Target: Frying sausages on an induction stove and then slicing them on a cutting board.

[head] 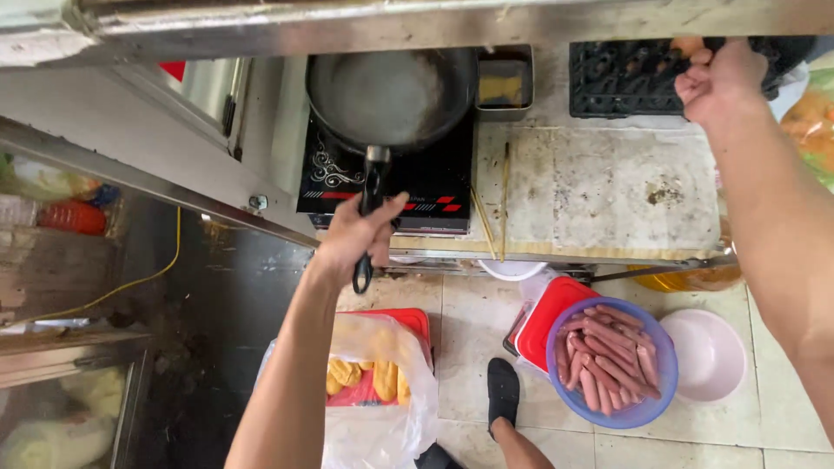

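My left hand (360,233) grips the black handle of a dark frying pan (391,95) that sits on a black induction cooker (395,178). The pan looks empty, with a greasy sheen. My right hand (719,80) is raised at the upper right, fingers closed around the edge of a black egg tray (630,76) holding a brown egg. Two wooden chopsticks (502,200) lie on the stained counter (608,187) between both hands.
A small metal tin of oil (504,85) stands behind the cooker. On the tiled floor sit a blue bowl of sausages (612,360), a pink bowl (708,352), red containers (547,317) and a plastic bag of bread rolls (373,382). My foot (502,391) is below.
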